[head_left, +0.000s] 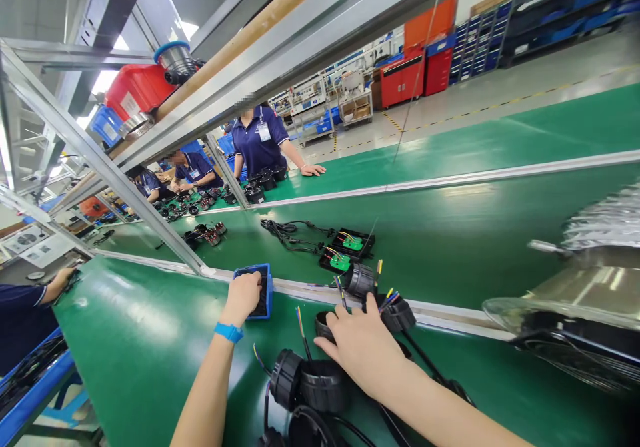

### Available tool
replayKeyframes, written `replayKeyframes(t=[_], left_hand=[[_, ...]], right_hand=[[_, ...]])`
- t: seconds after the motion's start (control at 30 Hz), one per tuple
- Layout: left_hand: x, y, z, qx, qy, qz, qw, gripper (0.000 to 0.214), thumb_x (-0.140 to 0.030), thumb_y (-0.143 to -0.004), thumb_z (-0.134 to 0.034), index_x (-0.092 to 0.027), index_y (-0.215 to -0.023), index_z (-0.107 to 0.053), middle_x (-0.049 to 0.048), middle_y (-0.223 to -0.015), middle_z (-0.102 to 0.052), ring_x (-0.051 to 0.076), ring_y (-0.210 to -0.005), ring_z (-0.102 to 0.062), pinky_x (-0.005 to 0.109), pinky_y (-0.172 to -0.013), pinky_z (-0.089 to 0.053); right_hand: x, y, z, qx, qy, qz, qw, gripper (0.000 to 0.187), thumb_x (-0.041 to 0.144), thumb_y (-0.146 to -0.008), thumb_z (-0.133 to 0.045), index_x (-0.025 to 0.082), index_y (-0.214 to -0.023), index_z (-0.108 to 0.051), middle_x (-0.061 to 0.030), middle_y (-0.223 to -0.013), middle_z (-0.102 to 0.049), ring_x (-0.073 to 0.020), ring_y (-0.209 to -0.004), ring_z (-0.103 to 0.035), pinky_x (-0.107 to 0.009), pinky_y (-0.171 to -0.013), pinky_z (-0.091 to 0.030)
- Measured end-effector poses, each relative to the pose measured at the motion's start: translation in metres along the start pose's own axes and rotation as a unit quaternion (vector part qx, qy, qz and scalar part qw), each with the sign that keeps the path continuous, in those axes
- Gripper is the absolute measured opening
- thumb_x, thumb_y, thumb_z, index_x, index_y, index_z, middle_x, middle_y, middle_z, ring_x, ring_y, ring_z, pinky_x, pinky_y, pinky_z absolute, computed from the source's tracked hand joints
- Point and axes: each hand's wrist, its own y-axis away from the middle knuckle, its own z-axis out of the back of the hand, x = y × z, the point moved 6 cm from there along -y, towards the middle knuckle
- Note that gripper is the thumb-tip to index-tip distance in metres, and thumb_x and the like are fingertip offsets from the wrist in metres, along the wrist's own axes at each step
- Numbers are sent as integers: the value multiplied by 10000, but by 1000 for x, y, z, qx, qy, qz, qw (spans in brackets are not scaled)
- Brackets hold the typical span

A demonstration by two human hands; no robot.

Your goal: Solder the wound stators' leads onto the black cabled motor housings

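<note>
My left hand (pixel 244 298) dips into a small blue bin (pixel 269 300) of dark small parts, its fingers curled; what lies in them is hidden. My right hand (pixel 361 341) is spread, palm down, over a cluster of black round housings. Its fingers reach across one black ring-shaped housing (pixel 324 327) and towards another (pixel 399 315), but I cannot tell whether they press on it. Nearer to me stand a wide black housing (pixel 324 388) and a tilted one (pixel 285 379), with coloured wires sticking up. A further black housing (pixel 360 279) rests by the metal rail.
Two black cases with green circuit boards (pixel 352 241) and cables (pixel 283 229) lie beyond the rail (pixel 450 318). A fan-like metal machine (pixel 580 300) stands at right. A slanted metal post (pixel 135 193) rises at left. Co-workers (pixel 260 141) work across the bench.
</note>
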Motion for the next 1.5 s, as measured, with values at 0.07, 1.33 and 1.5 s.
replayKeyframes(t=[0.07, 1.33, 1.5], left_hand=[[-1, 1, 0, 0, -3, 0, 1000, 180, -221, -964, -501, -164, -1071, -634, 121, -1060, -725, 256, -1035, -679, 344, -871, -491], [-2, 0, -2, 2, -13, -4, 1000, 222, -210, -978, -455, -140, -1113, -617, 145, -1092, -710, 262, -1059, -673, 354, -881, -503], [-2, 1, -3, 4, -13, -6, 1000, 211, -223, -984, -462, -144, -1105, -616, 143, -1088, -709, 261, -1059, -675, 350, -891, -500]], right_hand=[[2, -1, -2, -16, 2, 14, 1000, 385, 442, -977, -568, 111, -1061, -745, -174, -1014, -727, -363, -965, -688, -652, -1050, -355], [-106, -39, 15, -116, -399, -13, 910, 491, 524, -1013, -267, 228, -1207, -608, -83, -1071, -750, -234, -985, -684, -365, -858, -520], [-95, -30, 41, -179, -87, 11, 980, 544, 471, -1031, -253, 167, -941, -695, -118, -807, -702, -287, -823, -643, -441, -848, -444]])
